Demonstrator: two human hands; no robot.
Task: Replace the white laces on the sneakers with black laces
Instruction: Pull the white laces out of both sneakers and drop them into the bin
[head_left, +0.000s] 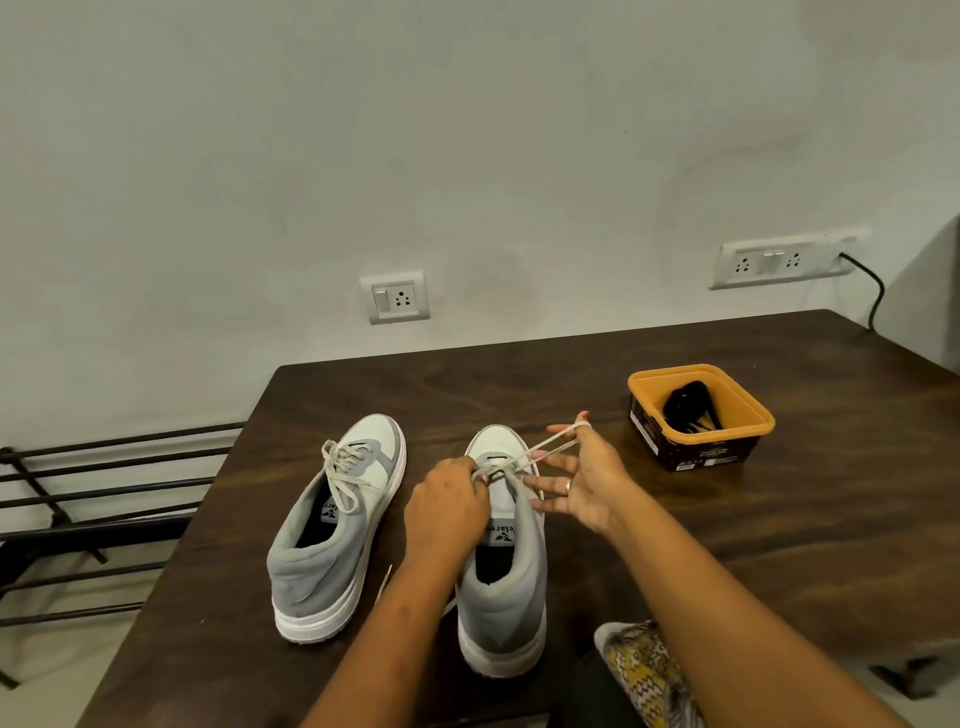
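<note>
Two grey-and-white sneakers stand side by side on the dark wooden surface (727, 545), toes pointing toward the wall. The left sneaker (337, 525) keeps its white lace, loosened across the tongue. The right sneaker (501, 561) sits between the person's forearms. The left hand (449, 512) lies over its tongue, fingers curled and pinching the white lace (540, 449) at the lower eyelets. From there a loop of that lace runs taut up and to the right to the right hand (584, 483), which holds it between thumb and forefinger above the toe cap; the other fingers (545, 486) are spread and straight, one bearing a ring. Another stretch of white lace lies on the surface beside the left forearm. Well apart to the right stands an orange tub (748, 415) with the black laces (685, 402) bundled inside. Two socket plates are on the wall behind, and a black metal rack (104, 493) stands left of the surface.
</note>
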